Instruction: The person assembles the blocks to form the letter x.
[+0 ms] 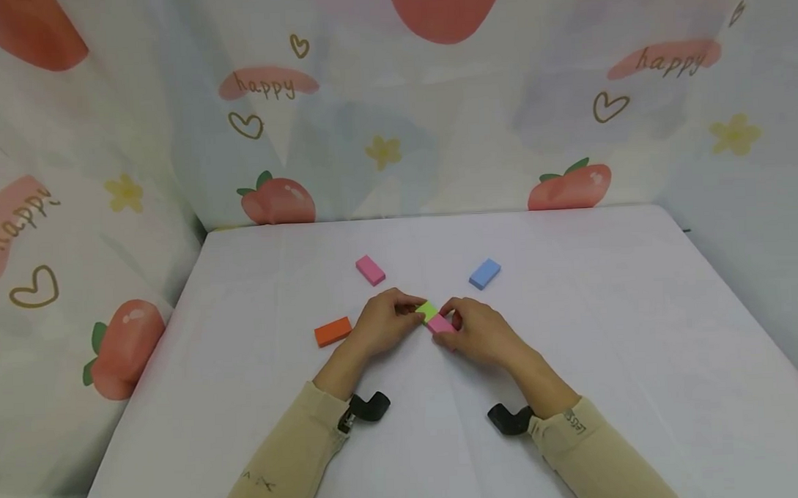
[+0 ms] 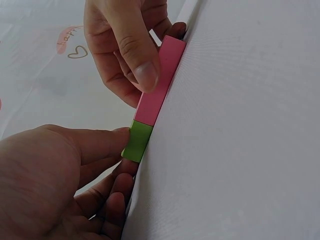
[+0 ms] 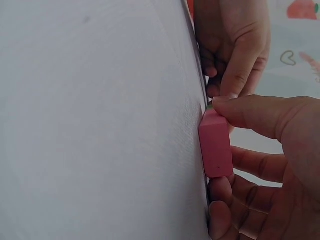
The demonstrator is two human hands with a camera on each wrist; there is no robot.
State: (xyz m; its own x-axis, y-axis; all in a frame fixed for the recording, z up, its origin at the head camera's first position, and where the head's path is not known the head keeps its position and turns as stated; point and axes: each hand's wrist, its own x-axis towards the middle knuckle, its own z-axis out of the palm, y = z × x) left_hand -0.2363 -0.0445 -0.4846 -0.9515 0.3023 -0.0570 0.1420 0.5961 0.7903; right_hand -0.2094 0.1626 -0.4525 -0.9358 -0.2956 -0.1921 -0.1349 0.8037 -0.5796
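Near the middle of the white table, a green block (image 1: pixel 427 311) and a pink block (image 1: pixel 440 324) lie end to end, their ends meeting in the left wrist view. My left hand (image 1: pixel 390 322) pinches the green block (image 2: pixel 137 142) between thumb and fingers. The pink block (image 3: pixel 216 145) is held by my right hand (image 1: pixel 476 330), with the thumb on its near side and fingers on the far side. Most of the green block is hidden behind the pink one in the right wrist view.
An orange block (image 1: pixel 333 332) lies just left of my left wrist. Farther back are another pink block (image 1: pixel 370 270) and a blue block (image 1: pixel 485 274). A printed cloth (image 1: pixel 434 130) hangs behind the white table (image 1: pixel 260 430).
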